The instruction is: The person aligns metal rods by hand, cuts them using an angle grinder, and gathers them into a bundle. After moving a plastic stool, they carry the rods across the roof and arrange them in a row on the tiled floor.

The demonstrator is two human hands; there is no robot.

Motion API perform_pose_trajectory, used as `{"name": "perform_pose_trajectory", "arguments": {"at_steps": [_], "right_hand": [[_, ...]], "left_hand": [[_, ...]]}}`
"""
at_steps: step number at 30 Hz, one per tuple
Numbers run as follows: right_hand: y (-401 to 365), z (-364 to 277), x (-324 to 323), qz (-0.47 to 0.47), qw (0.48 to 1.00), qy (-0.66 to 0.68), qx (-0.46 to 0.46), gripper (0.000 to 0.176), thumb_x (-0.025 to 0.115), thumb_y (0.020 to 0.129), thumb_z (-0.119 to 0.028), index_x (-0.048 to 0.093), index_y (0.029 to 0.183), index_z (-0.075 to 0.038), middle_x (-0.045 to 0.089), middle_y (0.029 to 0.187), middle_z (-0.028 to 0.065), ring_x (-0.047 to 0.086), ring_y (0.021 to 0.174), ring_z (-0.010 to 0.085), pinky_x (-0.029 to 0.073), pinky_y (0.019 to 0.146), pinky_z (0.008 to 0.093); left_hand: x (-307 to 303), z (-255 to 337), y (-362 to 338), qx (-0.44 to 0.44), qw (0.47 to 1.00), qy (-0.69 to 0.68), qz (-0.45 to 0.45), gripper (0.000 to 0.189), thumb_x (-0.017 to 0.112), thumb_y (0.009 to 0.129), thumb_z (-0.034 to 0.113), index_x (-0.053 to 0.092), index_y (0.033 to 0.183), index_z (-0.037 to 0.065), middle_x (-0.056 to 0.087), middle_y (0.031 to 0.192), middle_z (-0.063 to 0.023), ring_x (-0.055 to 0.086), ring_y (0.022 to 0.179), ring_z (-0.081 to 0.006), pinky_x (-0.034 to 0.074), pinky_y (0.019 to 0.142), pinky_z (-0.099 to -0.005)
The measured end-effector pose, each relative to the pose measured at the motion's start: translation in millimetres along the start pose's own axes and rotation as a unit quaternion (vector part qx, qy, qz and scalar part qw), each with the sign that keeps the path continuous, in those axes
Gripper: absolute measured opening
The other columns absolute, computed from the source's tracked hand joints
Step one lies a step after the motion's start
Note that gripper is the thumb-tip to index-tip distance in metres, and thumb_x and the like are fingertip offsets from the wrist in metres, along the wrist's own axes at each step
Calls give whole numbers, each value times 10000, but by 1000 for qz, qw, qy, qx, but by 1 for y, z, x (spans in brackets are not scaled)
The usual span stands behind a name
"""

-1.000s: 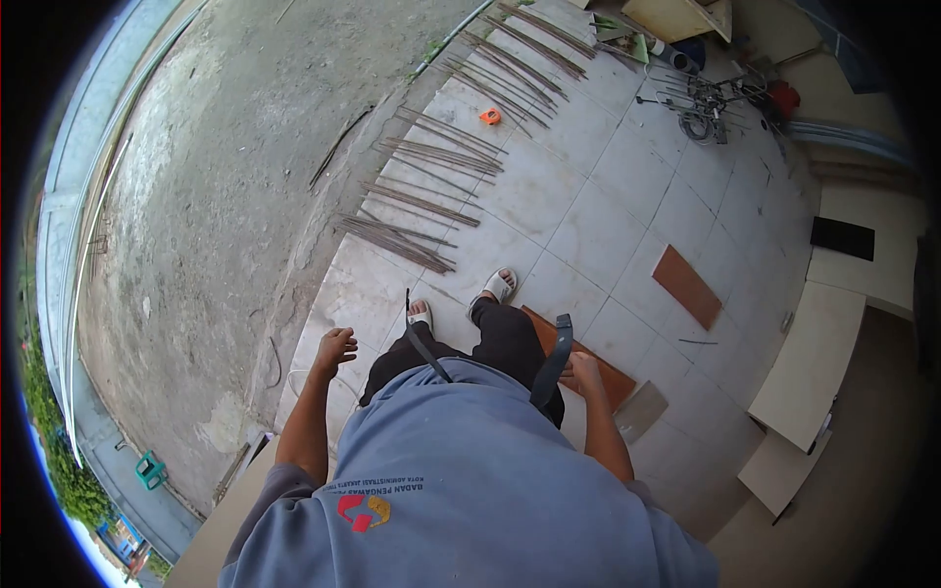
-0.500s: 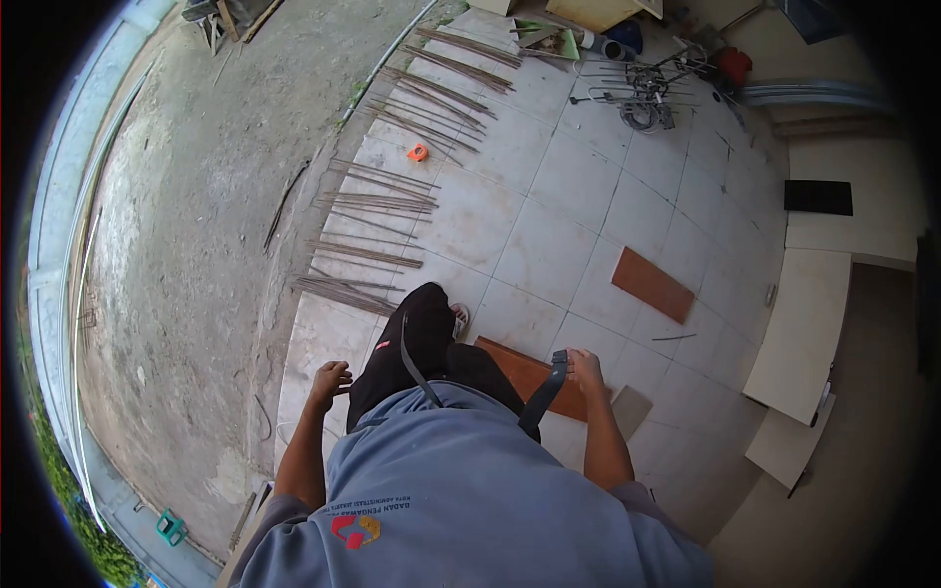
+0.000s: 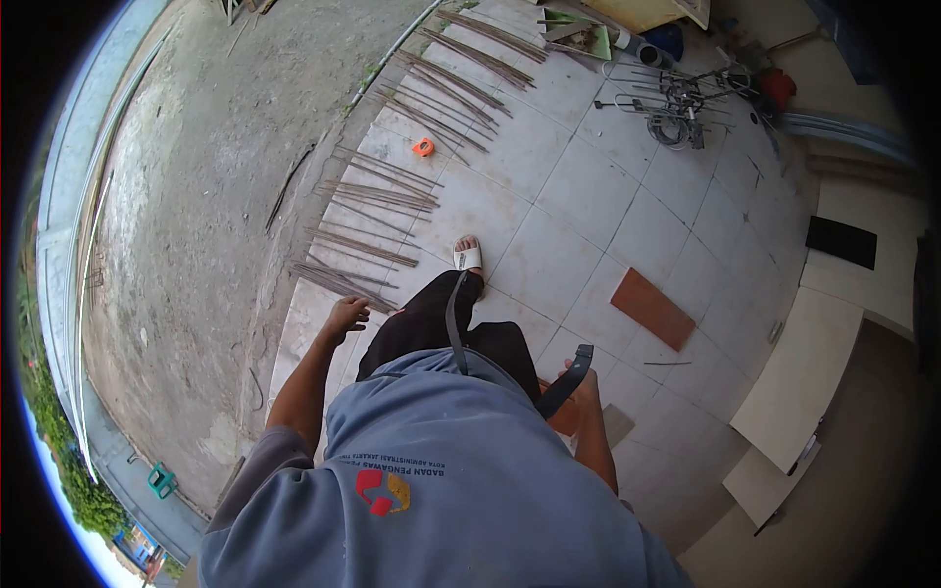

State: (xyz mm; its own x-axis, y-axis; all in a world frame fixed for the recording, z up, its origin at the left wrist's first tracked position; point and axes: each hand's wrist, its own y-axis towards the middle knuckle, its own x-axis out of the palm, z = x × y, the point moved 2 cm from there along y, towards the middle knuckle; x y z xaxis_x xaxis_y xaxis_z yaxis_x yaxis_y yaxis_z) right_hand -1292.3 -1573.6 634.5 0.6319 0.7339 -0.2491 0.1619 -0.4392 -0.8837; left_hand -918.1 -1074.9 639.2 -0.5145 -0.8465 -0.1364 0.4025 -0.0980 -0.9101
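Observation:
My left hand (image 3: 348, 316) hangs out beside my dark trousers, fingers loosely bent and nothing in them. Its nearest things are the lowest bundle of thin metal rods (image 3: 343, 284) on the tiled floor. On the other side, my right hand (image 3: 586, 389) is at my hip, partly covered by a dark strap (image 3: 563, 385) with a buckle at its end; I cannot tell whether the fingers hold it. Beyond my forward foot in a white sandal (image 3: 469, 257), an orange tape measure (image 3: 423, 147) lies among several groups of rods.
A reddish-brown board (image 3: 653, 309) lies on the tiles to the right. Bent metal rods and a coil (image 3: 676, 103) are farther off, near a green tray (image 3: 578, 37). Pale panels (image 3: 799, 367) stand along the right side. Rough concrete ground (image 3: 206, 196) borders the tiles at left.
One foot has stepped forward into view. My left hand has swung forward; my right hand has drawn in behind the strap. The view has shifted and turned slightly.

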Motion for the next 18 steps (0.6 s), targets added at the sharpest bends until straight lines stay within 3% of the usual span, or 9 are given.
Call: {"name": "perform_pose_trajectory", "arguments": {"at_steps": [4, 9, 15, 18], "right_hand": [[-13, -78, -12, -1, 1000, 4, -8, 269, 544, 975, -205, 631, 1109, 12, 673, 861, 117, 686, 681, 219, 602, 607, 355], [5, -125, -27, -30, 995, -95, 0, 308, 568, 959, -228, 624, 1122, 27, 685, 888, 135, 706, 729, 241, 618, 645, 368], [60, -183, -42, -72, 962, -260, -28, 274, 632, 923, -240, 659, 1045, 4, 690, 855, 117, 699, 718, 240, 587, 618, 375], [146, -199, -70, -131, 948, -253, -140, 237, 713, 898, -220, 647, 1010, -22, 674, 808, 102, 667, 633, 220, 549, 570, 372]], "left_hand": [[31, 65, 8, 44, 999, 7, -29, 403, 611, 995, 412, 620, 1188, 58, 661, 1044, -83, 669, 937, -201, 571, 796, -375], [47, 103, -5, 81, 996, -38, 6, 401, 600, 1004, 418, 625, 1181, 59, 662, 1030, -78, 662, 938, -190, 562, 804, -347], [74, 52, -30, 27, 986, -131, 99, 341, 607, 980, 376, 639, 1081, 52, 664, 937, -66, 660, 817, -176, 571, 707, -351], [109, 6, -53, -33, 967, -204, 146, 334, 614, 964, 361, 637, 1081, 49, 667, 946, -80, 666, 815, -190, 582, 705, -368]]}}
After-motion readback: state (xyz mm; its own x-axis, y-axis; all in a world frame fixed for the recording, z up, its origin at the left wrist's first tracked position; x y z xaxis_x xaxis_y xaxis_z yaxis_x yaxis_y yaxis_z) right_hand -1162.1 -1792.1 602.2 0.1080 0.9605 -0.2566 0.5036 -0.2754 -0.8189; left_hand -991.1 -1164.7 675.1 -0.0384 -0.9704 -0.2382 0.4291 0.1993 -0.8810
